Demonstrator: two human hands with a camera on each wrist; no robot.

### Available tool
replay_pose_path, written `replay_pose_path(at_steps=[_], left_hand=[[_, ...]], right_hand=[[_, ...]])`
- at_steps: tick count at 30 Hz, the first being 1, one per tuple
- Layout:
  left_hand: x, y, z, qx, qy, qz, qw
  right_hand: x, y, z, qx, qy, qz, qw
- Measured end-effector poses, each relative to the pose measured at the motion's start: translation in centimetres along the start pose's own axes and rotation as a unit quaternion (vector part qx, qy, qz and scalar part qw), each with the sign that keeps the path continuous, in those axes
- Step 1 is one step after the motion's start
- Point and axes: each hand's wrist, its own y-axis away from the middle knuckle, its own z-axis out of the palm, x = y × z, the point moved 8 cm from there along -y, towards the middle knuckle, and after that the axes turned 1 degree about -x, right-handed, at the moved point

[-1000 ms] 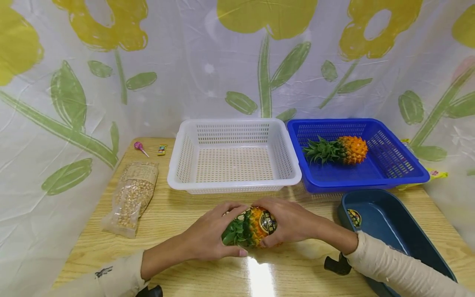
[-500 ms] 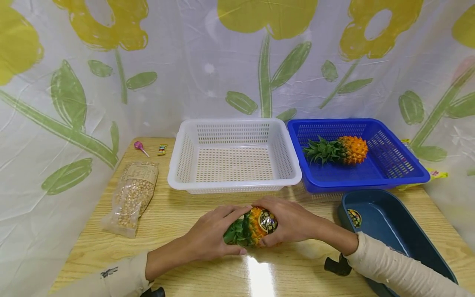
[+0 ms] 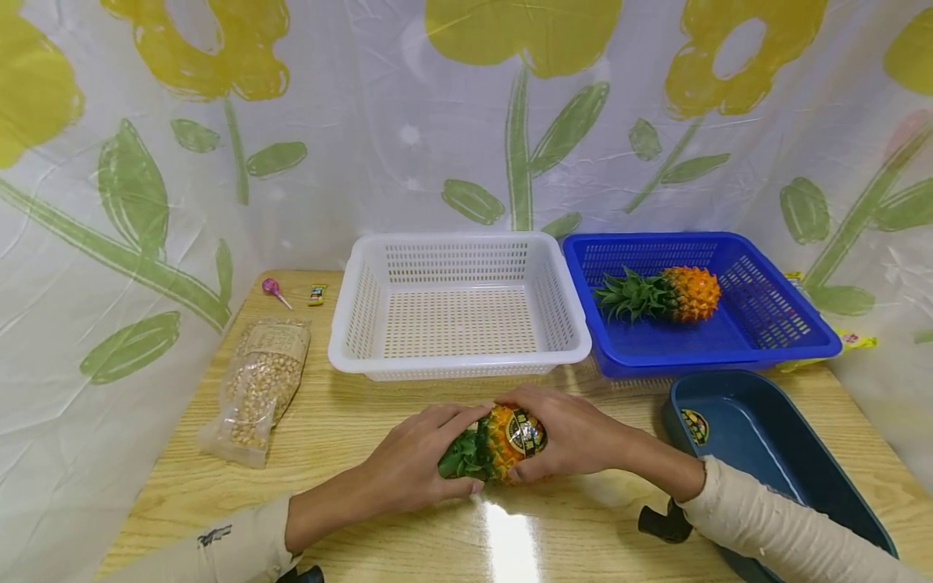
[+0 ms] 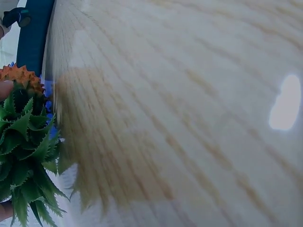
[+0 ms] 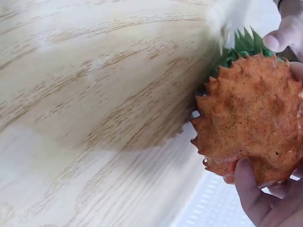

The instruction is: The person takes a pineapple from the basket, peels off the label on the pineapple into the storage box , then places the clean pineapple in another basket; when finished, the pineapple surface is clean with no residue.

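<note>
A small pineapple [image 3: 503, 445] with an orange body, green leafy crown and a black-and-gold sticker lies sideways low over the table, in front of the white basket. My left hand [image 3: 404, 461] holds it around the crown, thumb on the near side. My right hand [image 3: 572, 433] grips the body from the right, fingers over the far side and thumb at the near side. In the right wrist view the spiky base of the pineapple [image 5: 255, 118] faces the camera with a thumb pressed on it. The left wrist view shows its crown [image 4: 28, 156] at the left edge.
Behind the hands stand a white basket [image 3: 459, 364] and a blue basket [image 3: 729, 356] with another pineapple [image 3: 692, 293] inside. A dark teal tray [image 3: 765, 437] sits at right, beneath the right forearm. On the left lie a bag of corn kernels [image 3: 262, 380], a lollipop [image 3: 272, 287] and a wrapped candy [image 3: 317, 295].
My left hand has shifted very slightly to the right along the crown. The right hand and the pineapple stay nearly in place.
</note>
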Motion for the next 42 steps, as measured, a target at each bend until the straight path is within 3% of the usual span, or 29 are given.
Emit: replay_pose_path(at_steps=[6,15,25,42], left_hand=[[0.0,0.0,0.1,-0.001,0.003,-0.003,1.0],[-0.1,0.0,0.0,0.001,0.002,-0.005,1.0],[-0.1,0.0,0.1,0.002,0.001,-0.006,1.0],[-0.2,-0.1,0.1,-0.004,0.006,-0.014,0.9999]], right_hand=[[0.7,0.4,-0.2,-0.015,-0.099,0.013,0.995],[1.2,1.0,-1.0,0.023,-0.163,-0.008,0.986],[1.2,1.4,-1.9,0.053,-0.146,-0.027,0.987],[1.3,1.6,-2.3,0.059,-0.146,-0.027,0.987]])
